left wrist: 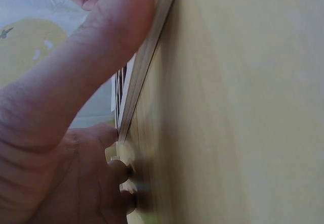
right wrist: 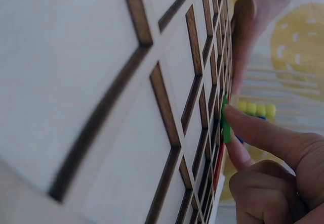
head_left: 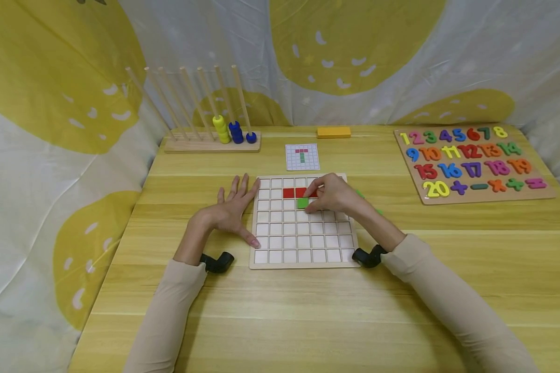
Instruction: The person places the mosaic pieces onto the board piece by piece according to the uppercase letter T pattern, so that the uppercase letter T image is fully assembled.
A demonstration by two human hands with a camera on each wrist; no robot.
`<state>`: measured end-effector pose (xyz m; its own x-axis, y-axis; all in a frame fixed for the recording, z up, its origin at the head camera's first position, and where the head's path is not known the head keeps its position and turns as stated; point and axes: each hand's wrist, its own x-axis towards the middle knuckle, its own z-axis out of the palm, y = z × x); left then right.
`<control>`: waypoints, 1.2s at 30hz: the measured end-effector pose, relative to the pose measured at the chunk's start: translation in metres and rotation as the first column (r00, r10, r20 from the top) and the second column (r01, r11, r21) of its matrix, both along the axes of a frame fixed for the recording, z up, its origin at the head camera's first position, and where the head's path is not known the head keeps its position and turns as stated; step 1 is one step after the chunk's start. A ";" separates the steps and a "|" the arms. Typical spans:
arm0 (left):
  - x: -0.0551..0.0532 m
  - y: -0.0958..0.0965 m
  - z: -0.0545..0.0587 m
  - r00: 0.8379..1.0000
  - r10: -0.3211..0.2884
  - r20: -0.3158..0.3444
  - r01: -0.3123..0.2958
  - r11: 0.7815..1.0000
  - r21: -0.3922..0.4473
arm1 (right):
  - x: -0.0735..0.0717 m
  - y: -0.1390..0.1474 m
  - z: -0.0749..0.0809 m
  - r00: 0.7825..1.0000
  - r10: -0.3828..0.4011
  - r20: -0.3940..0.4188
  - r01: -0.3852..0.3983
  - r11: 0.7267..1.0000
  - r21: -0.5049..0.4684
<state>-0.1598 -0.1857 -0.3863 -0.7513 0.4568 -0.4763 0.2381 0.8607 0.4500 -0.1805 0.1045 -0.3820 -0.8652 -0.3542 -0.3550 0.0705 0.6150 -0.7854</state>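
A wooden grid board (head_left: 303, 265) lies on the table with white square cells. Three red tiles (head_left: 288, 192) sit in a row near its top. My right hand (head_left: 334, 196) pinches a green tile (head_left: 302, 203) between thumb and finger, right below the middle red tile. In the right wrist view that green tile (right wrist: 226, 120) stands tilted at the cell frames. My left hand (head_left: 228, 213) rests with spread fingers along the board's left edge, its thumb on the lower left rim. More green tiles (head_left: 360, 194) lie right of the board, partly hidden by my right forearm.
A pattern card (head_left: 302, 157) with a red and green T lies behind the board. Back left stands a peg rack (head_left: 210, 145) with yellow and blue beads. An orange block (head_left: 333, 132) lies at the back edge, and a number puzzle board (head_left: 490, 195) at the right.
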 end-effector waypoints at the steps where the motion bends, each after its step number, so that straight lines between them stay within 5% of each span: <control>1: 0.000 0.000 0.000 1.000 0.001 0.000 -0.001 1.000 0.000 | 0.000 0.000 0.000 1.000 0.002 -0.002 -0.002 1.000 0.001; 36: -0.001 0.000 -0.001 1.000 -0.005 0.006 0.005 1.000 -0.006 | -0.003 0.006 -0.003 0.997 0.069 -0.042 -0.072 0.995 -0.064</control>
